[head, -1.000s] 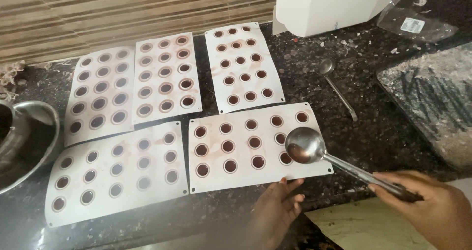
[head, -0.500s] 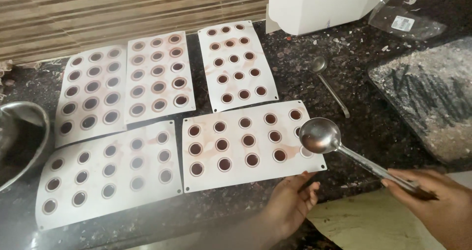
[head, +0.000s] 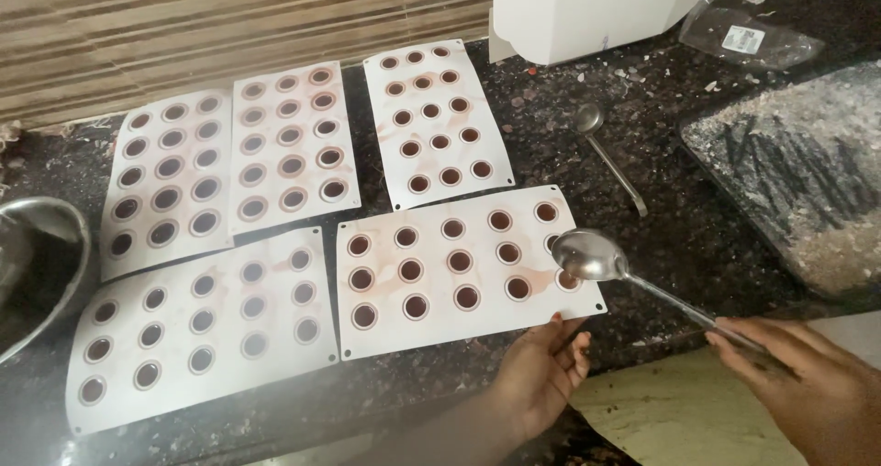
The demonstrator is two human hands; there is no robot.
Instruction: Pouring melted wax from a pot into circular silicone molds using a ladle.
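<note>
1. The long metal spoon (head: 587, 257) is in the right hand (head: 812, 388), whose fingers are clenched around the end of its handle. The bowl of the spoon hovers over the right edge of the near-right mould (head: 459, 269), above the last column of cavities.
2. This white mould lies near the front edge of the worktop (head: 697, 237). The left hand (head: 541, 374) touches its front edge with released fingers; it grips nothing.
3. Compared with one second ago, the spoon bowl stands further right and a little higher over the mould, and the left hand has come nearer to the mould's front edge. I judge that the filling has reached the last cavities on this sheet; the cavities already show dark centres.
4. Four more white moulds (head: 294, 140) lie on the worktop: three in a row toward the back edge and one at the front left. Their cavities are dark inside too.
5. A second spoon (head: 610, 154) lies free on the worktop, right of the back moulds. A metal bowl (head: 41, 273) stands at the left edge, and a dark tray (head: 798, 172) with pale crumbs lies at the right edge.
6. The worktop is dark speckled stone with small crumbs on it. Behind it is a wall of brown striped tiles (head: 229, 16), and a white box (head: 596, 7) stands at the back.
</note>
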